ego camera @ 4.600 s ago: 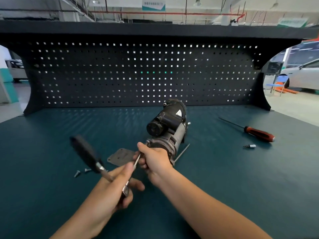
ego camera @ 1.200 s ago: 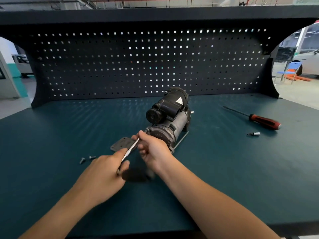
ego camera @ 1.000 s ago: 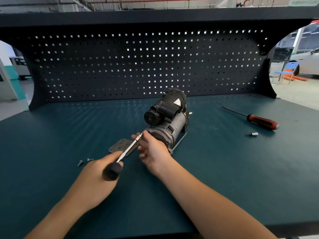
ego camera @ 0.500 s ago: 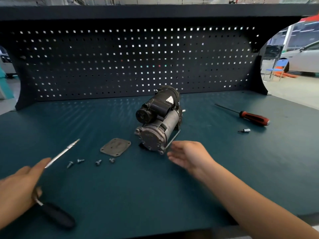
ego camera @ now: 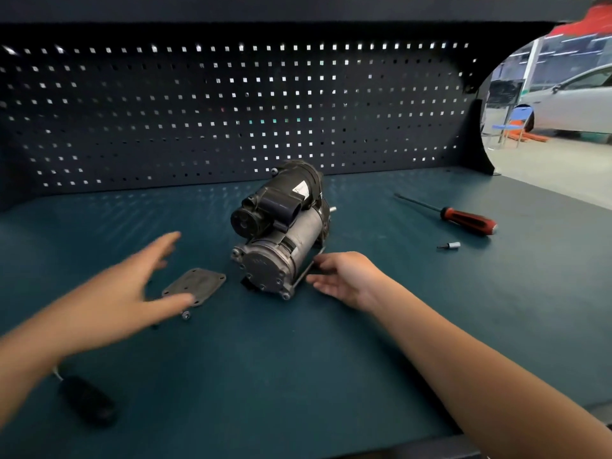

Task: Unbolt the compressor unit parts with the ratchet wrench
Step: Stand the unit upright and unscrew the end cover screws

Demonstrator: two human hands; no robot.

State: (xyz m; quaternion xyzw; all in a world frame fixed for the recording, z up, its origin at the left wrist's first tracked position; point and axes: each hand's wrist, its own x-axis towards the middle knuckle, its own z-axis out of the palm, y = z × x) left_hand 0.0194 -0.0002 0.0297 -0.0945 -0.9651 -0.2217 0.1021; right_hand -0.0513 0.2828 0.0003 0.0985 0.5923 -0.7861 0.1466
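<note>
The compressor unit [ego camera: 281, 233], a grey cast-metal cylinder with a black plastic housing on top, lies on its side in the middle of the dark green worktop [ego camera: 331, 376]. It looks heavy and rigid, and the round body would likely roll. I'd steady it by the grey barrel or the bolted end flange, not the plastic.

The left hand [ego camera: 132, 286] hovers spread and blurred above the flat grey cover plate [ego camera: 195, 286], holding nothing. The right hand [ego camera: 344, 276] is open with relaxed fingers, just beside the thin rod [ego camera: 308, 274] along the unit's flank; whether it touches I cannot tell. The black-handled ratchet wrench [ego camera: 86, 399] lies near the front-left edge.
</note>
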